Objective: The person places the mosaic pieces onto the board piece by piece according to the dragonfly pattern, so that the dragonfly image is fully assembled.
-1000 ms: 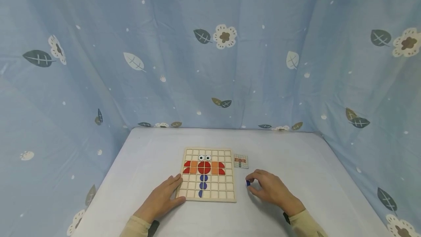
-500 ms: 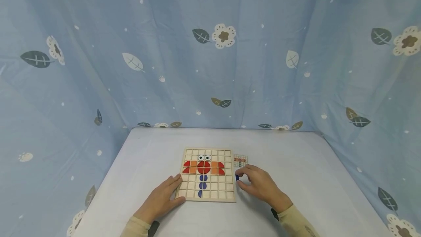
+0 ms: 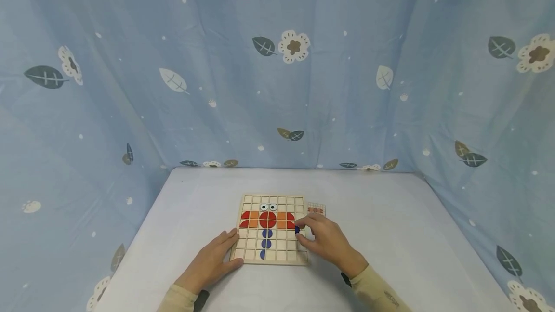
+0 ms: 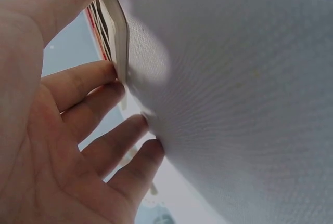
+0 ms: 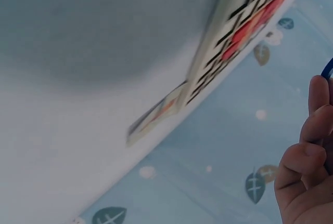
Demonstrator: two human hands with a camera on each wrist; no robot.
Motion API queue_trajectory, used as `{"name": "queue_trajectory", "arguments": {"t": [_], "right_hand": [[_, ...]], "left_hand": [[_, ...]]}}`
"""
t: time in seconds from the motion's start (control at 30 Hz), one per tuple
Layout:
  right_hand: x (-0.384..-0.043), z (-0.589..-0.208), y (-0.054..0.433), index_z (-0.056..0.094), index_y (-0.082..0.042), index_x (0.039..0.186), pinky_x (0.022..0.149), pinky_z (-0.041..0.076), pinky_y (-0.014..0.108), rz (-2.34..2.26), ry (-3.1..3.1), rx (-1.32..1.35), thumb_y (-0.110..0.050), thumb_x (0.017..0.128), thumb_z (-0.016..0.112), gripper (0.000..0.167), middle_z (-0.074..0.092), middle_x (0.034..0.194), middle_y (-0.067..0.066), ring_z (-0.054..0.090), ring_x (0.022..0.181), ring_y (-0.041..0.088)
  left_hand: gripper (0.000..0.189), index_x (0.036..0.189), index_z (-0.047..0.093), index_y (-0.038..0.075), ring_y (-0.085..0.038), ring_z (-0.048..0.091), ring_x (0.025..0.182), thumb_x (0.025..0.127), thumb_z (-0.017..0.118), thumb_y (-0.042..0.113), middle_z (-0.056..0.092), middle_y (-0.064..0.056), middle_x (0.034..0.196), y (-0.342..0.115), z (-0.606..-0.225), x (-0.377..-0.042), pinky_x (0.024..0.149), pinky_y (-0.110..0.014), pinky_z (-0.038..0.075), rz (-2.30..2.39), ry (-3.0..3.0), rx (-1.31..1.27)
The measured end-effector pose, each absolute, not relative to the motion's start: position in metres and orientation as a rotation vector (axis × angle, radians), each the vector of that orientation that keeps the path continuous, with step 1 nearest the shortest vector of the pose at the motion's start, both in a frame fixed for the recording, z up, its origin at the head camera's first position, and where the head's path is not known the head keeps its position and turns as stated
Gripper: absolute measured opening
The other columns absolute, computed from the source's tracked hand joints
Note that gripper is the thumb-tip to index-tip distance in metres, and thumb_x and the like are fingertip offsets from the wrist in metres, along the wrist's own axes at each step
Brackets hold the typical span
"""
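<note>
A square wooden grid board lies on the table. Several flat pieces sit in its cells: two eye pieces, red pieces, orange squares and a column of blue half-round pieces. My left hand rests at the board's lower left corner, thumb and fingertips touching its edge, fingers fairly straight, as the left wrist view also shows. Over the board's right side my right hand pinches a small blue piece between thumb and index finger. Only the piece's edge shows in the right wrist view.
Against the board's right side lies a small pattern card, partly covered by my right hand. The white table ends at a blue curtain printed with leaves and flowers, which also hangs on both sides.
My right hand has moved left with the blue piece, from the table right of the board to above its right columns. The left hand and the board have hardly moved.
</note>
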State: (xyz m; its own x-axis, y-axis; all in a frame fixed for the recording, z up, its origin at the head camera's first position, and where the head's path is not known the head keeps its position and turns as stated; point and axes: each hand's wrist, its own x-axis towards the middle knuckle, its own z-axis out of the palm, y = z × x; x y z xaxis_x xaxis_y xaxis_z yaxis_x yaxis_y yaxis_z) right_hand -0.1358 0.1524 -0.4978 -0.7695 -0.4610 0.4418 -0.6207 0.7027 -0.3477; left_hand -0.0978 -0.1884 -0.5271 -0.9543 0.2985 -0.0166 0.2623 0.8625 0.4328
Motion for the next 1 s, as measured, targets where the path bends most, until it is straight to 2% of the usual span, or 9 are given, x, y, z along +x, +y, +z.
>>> {"name": "queue_trajectory", "arguments": {"t": [0.1,0.3,0.5,0.77,1.0], "right_hand": [[-0.137,-0.496,0.143,0.074,-0.022,0.106,0.071,0.059,0.026,0.683,-2.554,0.882,-0.027,0.084,0.084,0.024,0.069,0.097,-0.009,0.065,0.085,0.009],[-0.139,-0.495,0.124,0.075,-0.02,0.107,0.068,0.058,0.022,0.675,-2.482,0.962,-0.026,0.085,0.082,0.023,0.069,0.095,-0.009,0.066,0.083,0.007],[-0.135,-0.504,0.106,0.075,-0.018,0.104,0.072,0.059,0.021,0.635,-2.504,1.027,-0.028,0.085,0.082,0.023,0.07,0.097,-0.01,0.066,0.089,0.005],[-0.127,-0.516,0.088,0.078,-0.019,0.1,0.066,0.052,0.014,0.588,-2.637,1.098,-0.028,0.081,0.084,0.022,0.067,0.09,-0.011,0.059,0.078,-0.001],[-0.122,-0.519,0.081,0.079,-0.02,0.103,0.075,0.056,0.018,0.539,-2.755,1.118,-0.032,0.083,0.084,0.024,0.07,0.093,-0.014,0.061,0.084,-0.001]], "left_hand": [[0.075,0.146,0.055,0.006,-0.037,0.041,0.143,0.088,0.076,0.049,0.046,-0.006,0.156,-0.189,-0.529,-0.098,0.115,-0.053,0.039,0.673,2.95,0.446],[0.076,0.146,0.054,0.007,-0.036,0.041,0.143,0.088,0.075,0.05,0.046,-0.005,0.156,-0.19,-0.531,-0.099,0.116,-0.053,0.038,0.679,2.943,0.433],[0.075,0.146,0.054,0.007,-0.036,0.041,0.143,0.089,0.075,0.05,0.046,-0.005,0.156,-0.191,-0.532,-0.101,0.116,-0.053,0.038,0.667,2.948,0.446],[0.073,0.145,0.055,0.007,-0.036,0.042,0.142,0.089,0.076,0.048,0.047,-0.006,0.155,-0.192,-0.532,-0.1,0.115,-0.053,0.039,0.668,2.959,0.444],[0.073,0.145,0.056,0.006,-0.036,0.043,0.142,0.089,0.076,0.047,0.048,-0.006,0.155,-0.191,-0.531,-0.101,0.116,-0.052,0.039,0.658,2.972,0.47]]}}
